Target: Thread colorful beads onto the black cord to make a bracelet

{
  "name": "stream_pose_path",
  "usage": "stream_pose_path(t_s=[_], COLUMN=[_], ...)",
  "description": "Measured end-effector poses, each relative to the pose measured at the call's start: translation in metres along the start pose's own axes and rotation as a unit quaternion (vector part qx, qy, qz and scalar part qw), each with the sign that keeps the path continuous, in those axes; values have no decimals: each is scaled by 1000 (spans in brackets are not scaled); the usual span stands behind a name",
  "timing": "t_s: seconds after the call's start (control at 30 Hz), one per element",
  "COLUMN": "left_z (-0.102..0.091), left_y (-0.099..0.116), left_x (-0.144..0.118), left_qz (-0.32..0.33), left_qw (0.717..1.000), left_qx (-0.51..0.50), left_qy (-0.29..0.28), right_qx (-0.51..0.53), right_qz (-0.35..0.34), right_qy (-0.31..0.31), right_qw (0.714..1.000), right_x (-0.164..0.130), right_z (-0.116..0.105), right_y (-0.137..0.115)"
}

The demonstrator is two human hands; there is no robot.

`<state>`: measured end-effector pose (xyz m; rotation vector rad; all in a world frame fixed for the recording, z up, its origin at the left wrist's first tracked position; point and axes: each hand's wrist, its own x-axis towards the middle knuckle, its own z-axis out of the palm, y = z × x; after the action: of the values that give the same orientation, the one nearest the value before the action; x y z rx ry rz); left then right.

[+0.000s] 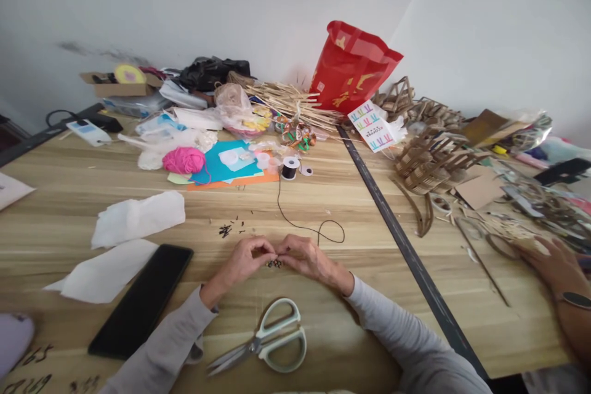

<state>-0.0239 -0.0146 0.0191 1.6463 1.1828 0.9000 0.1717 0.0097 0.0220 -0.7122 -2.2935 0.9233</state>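
Note:
My left hand (244, 260) and my right hand (305, 256) meet fingertip to fingertip over the wooden table (323, 209). Between the fingertips they pinch a thin black cord (295, 221) with a few small dark beads (276, 263) hanging just below. The cord runs up the table in a loop to a black spool (290, 168). More tiny dark beads (226, 231) lie scattered just beyond my left hand.
Pale-handled scissors (272, 341) lie near the front edge. A black phone (143, 298) and white tissues (137, 217) are at left. Pink yarn (183, 160), coloured paper, sticks and a red bag (351, 68) crowd the back. Another person's hand (551, 265) rests at right among cardboard pieces.

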Motion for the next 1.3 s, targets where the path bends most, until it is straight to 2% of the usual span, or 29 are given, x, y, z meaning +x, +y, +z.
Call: stream_pose_path(t_s=[0.17, 0.33, 0.57, 0.73, 1.3], left_z=[-1, -3, -6, -8, 1], left_y=[4, 7, 12, 17, 7], left_x=[0, 1, 8, 11, 15], left_qz=[5, 9, 6, 0, 28], left_qw=[1000, 1000, 1000, 999, 993], left_qx=[0, 8, 15, 35, 113], left_qy=[2, 2, -12, -15, -23], right_qx=[-45, -51, -30, -30, -4], right_qz=[-58, -75, -44, -47, -23], right_qy=[2, 17, 48, 76, 74], right_qw=[997, 996, 997, 996, 997], right_x=[-1, 0, 1, 4, 2], right_z=[4, 5, -2, -5, 1], right_y=[9, 12, 9, 9, 18])
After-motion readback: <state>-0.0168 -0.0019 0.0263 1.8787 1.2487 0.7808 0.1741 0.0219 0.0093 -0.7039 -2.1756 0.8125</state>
